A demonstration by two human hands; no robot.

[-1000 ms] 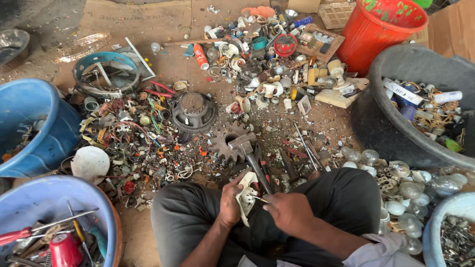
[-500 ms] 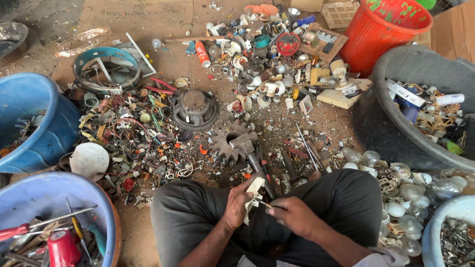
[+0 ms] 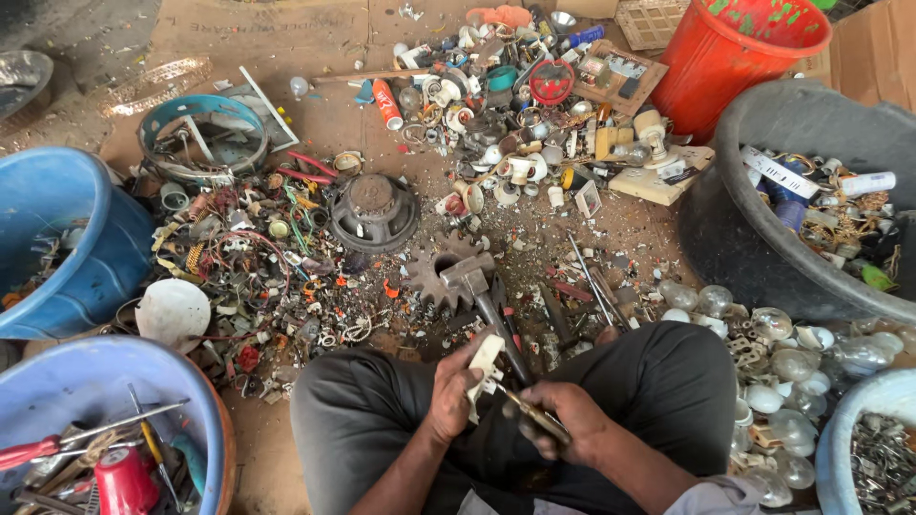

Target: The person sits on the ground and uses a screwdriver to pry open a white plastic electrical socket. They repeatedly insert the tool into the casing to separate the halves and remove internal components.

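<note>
I sit cross-legged in dark trousers on the ground. My left hand grips a small white plastic part held upright over my lap. My right hand is closed on a thin metal tool whose tip meets the white part. A hammer lies on the ground just in front of my legs, its head resting by a rusty gear wheel.
Scrap litters the ground: wires, sockets, a round dark speaker. Blue tubs stand left, a red bucket and black basin right. Glass bulbs pile by my right knee.
My hands have shifted slightly lower and to the right over my lap. The white part now stands more upright, with the tool's tip worked against it.
</note>
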